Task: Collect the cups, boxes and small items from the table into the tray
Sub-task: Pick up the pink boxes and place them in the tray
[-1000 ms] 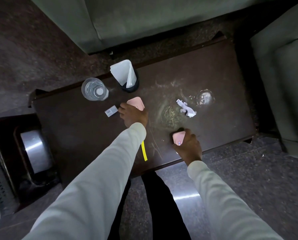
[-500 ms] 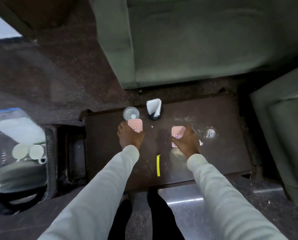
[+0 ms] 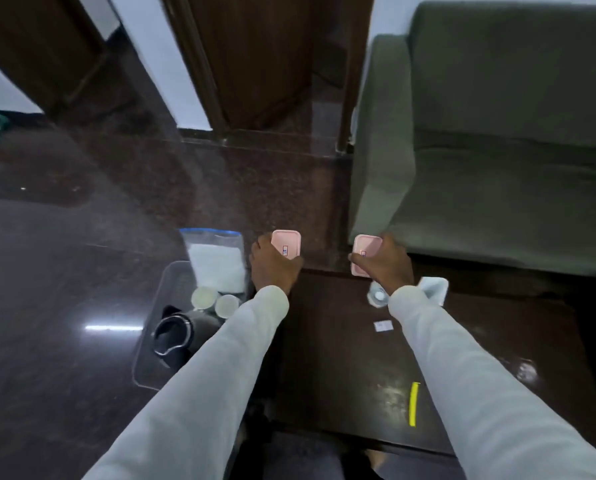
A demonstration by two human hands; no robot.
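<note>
- Left hand (image 3: 272,268) is wrapped round a pink box (image 3: 287,244), held above the table's (image 3: 341,341) far left corner, beside the clear tray (image 3: 158,341).
- Right hand (image 3: 388,266) grips a second pink box (image 3: 365,252) above the far edge.
- Carrying is judged under way; lowering into the tray (already crowded) comes next.
- A glass (image 3: 376,296) is partly hidden by the right sleeve.

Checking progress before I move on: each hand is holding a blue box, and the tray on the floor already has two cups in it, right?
Not quite: in the head view the boxes are pink, not blue. The left hand grips one pink box, the right hand the other. The tray does hold two cups.
</note>
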